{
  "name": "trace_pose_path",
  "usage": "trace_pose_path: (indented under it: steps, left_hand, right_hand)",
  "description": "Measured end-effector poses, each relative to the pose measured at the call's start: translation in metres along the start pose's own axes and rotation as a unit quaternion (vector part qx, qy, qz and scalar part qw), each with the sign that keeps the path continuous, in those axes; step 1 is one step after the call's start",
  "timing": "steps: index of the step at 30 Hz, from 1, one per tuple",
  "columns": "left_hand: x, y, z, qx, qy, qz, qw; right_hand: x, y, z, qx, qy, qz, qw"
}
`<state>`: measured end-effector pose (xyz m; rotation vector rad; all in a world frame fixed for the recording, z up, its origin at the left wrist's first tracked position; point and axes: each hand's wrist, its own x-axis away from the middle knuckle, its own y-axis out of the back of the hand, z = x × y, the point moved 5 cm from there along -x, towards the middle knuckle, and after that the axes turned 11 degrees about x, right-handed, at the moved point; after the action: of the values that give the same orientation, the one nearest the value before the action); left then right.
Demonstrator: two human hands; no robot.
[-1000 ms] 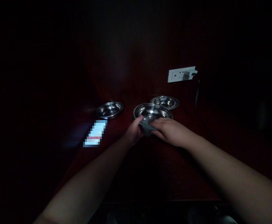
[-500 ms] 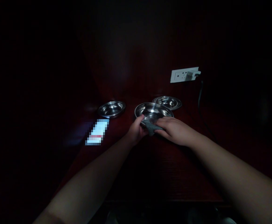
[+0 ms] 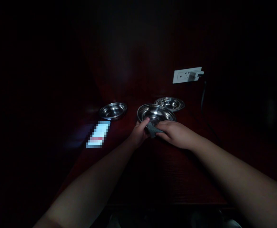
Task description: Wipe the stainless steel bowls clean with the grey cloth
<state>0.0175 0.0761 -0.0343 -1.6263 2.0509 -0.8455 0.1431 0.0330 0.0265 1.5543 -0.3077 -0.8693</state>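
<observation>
Your left hand (image 3: 138, 134) grips the near rim of the round steel bowl (image 3: 156, 113) at table centre; your right hand (image 3: 176, 134) presses a grey cloth (image 3: 151, 129) there. A second steel bowl (image 3: 113, 110) lies left, a third (image 3: 169, 103) just behind, a white wall socket (image 3: 187, 75) beyond.

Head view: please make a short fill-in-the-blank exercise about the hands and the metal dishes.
1. The table holds ____ metal dishes.
2. The right hand presses a grey ____ on the near dish.
3. The left hand grips that dish's ____.
4. A white wall socket has a ____ in it.

Missing words: three; cloth; rim; plug
</observation>
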Motion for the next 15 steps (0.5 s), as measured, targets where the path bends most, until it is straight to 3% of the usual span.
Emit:
trace_pose_path:
  steps: [15]
  left_hand:
    - [0.0013, -0.0028, -0.0003, -0.01, -0.009, 0.013, 1.0]
  right_hand:
    - [0.0002, -0.0057, -0.0012, -0.007, -0.009, 0.029, 1.0]
